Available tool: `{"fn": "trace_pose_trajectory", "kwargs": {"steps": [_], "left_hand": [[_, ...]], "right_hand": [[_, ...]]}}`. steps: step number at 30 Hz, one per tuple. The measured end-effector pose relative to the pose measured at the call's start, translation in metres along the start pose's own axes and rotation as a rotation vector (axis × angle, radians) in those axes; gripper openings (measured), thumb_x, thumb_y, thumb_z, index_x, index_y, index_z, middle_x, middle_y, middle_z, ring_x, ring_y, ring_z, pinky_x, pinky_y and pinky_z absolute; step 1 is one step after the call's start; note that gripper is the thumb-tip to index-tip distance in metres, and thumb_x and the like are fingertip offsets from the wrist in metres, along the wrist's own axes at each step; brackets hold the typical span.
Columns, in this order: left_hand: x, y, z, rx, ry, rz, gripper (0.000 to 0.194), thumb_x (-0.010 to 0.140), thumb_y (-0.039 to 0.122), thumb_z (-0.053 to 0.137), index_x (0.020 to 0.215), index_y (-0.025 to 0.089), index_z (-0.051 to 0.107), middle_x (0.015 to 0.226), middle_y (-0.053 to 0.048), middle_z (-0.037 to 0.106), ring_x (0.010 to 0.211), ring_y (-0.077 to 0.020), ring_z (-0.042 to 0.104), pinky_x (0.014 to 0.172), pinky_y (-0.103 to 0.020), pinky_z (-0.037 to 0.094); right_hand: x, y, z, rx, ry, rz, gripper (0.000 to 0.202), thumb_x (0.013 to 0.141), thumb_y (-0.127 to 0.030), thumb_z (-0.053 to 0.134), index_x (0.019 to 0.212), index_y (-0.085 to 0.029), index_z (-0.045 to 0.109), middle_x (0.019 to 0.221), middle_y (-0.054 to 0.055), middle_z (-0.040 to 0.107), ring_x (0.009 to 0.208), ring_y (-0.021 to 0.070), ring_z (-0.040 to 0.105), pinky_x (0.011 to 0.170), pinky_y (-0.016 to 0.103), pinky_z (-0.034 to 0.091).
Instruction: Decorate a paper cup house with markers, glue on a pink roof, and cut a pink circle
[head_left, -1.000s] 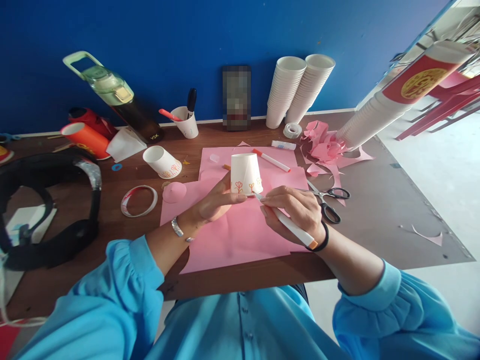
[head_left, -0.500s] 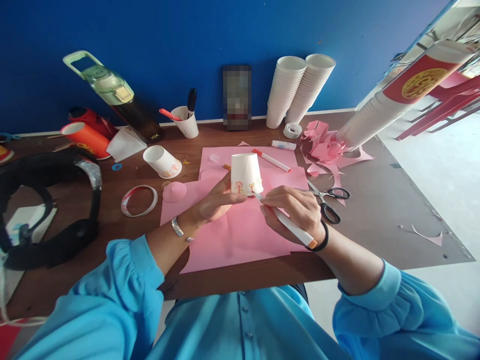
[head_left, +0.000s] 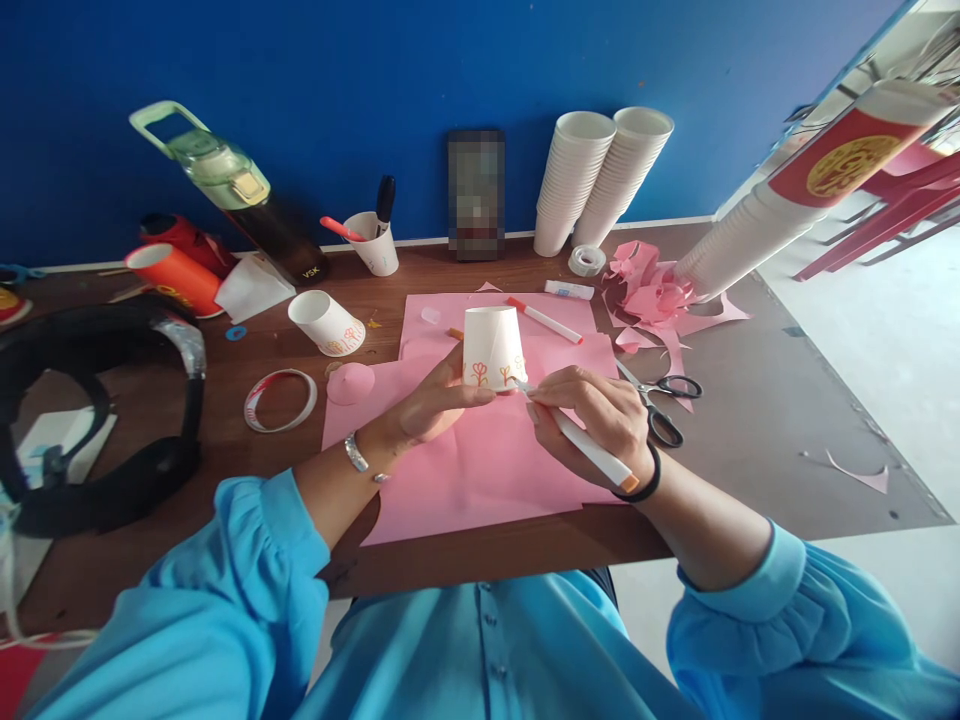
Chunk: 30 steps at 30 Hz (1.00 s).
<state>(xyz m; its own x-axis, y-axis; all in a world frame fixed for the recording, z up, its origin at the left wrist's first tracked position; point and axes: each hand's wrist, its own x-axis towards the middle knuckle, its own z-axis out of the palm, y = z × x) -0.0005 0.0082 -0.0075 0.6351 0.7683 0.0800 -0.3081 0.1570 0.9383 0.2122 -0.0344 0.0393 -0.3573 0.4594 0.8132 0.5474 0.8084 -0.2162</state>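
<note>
A white paper cup [head_left: 490, 342] with flowers drawn in orange and red near its lower edge is upside down over pink paper [head_left: 465, 480]. My left hand [head_left: 435, 403] holds it from the left side, thumb along the lower edge. Closed round a white marker [head_left: 592, 450] with an orange end, my right hand [head_left: 596, 415] is just right of the cup, and the marker's tip is at or close to the drawn edge. Another marker [head_left: 551, 322], white with red ends, lies on the paper behind the cup.
A decorated cup [head_left: 324, 322] and tape ring [head_left: 279, 400] lie left. Scissors [head_left: 660, 400] and pink scraps [head_left: 645, 285] lie right. Behind stand cup stacks [head_left: 570, 180], a phone [head_left: 476, 195] and a pen cup [head_left: 375, 250]. A bottle [head_left: 255, 220] and black headset [head_left: 180, 400] are left.
My right hand and its marker have shifted slightly right along the cup's lower edge. A green mark now shows beside the flower near the tip. The left hand keeps its hold.
</note>
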Motion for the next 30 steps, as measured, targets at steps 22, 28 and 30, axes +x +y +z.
{"fn": "trace_pose_trajectory", "kwargs": {"steps": [22,28,30], "left_hand": [[0.0002,0.0016,0.0012,0.015,0.023,-0.021,0.049,0.085,0.027,0.077,0.131,0.026,0.061,0.122,-0.008,0.072,0.121,-0.0291,0.063,0.097,-0.041,0.049],[-0.0013,-0.0027,-0.002,0.013,0.013,-0.034,0.053,0.087,0.026,0.077,0.137,0.026,0.06,0.127,-0.009,0.071,0.127,-0.0312,0.061,0.1,-0.043,0.049],[-0.0017,-0.0026,-0.002,0.009,0.011,-0.036,0.056,0.087,0.027,0.077,0.14,0.028,0.058,0.129,-0.009,0.07,0.128,-0.0315,0.061,0.1,-0.044,0.049]], "right_hand": [[-0.0002,-0.0015,0.0016,0.062,0.013,-0.048,0.021,0.087,-0.004,0.065,0.095,-0.022,0.062,0.073,0.0,0.073,0.062,0.0146,0.073,0.055,0.024,0.059],[0.0002,-0.0016,0.0016,0.041,-0.005,-0.036,0.02,0.087,-0.004,0.065,0.093,-0.022,0.062,0.073,0.0,0.072,0.061,0.0141,0.072,0.055,0.024,0.057],[0.0008,-0.002,0.0014,0.039,-0.003,-0.037,0.019,0.088,-0.004,0.065,0.093,-0.022,0.061,0.073,0.0,0.072,0.061,0.0137,0.071,0.055,0.023,0.057]]}}
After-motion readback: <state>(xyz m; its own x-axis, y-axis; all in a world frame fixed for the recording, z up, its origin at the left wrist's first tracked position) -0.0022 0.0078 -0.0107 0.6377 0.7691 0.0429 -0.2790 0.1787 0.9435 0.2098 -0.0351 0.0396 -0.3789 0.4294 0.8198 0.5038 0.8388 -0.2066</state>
